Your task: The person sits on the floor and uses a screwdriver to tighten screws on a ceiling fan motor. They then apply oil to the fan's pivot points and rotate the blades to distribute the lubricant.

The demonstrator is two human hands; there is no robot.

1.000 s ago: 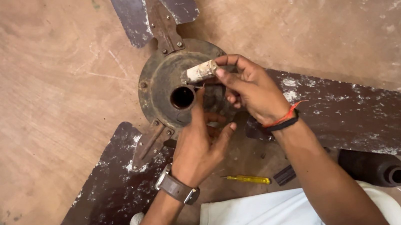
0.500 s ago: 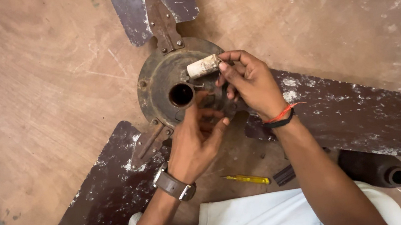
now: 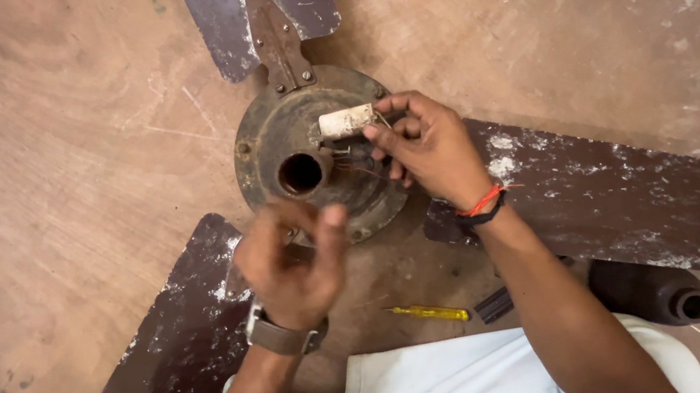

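Note:
An old brown ceiling fan lies on the floor, its round motor housing (image 3: 272,126) facing up with a dark centre hole (image 3: 300,174). My right hand (image 3: 428,148) pinches a small white cylindrical capacitor (image 3: 347,121) by its wires, holding it just above the housing; thin red and dark wires (image 3: 355,162) run under it. My left hand (image 3: 291,260), with a watch on the wrist, hovers blurred below the housing, fingers curled loosely; I cannot tell whether anything small is in it.
Three paint-flecked fan blades spread out: one at the top (image 3: 259,14), one to the right (image 3: 631,199), one at the lower left (image 3: 172,331). A yellow-handled screwdriver (image 3: 429,313) and a dark cylindrical cup (image 3: 655,293) lie near my white-trousered knees (image 3: 441,379).
My left hand has pulled back from the housing's centre toward me and is blurred with motion. My right hand still holds the capacitor in about the same place.

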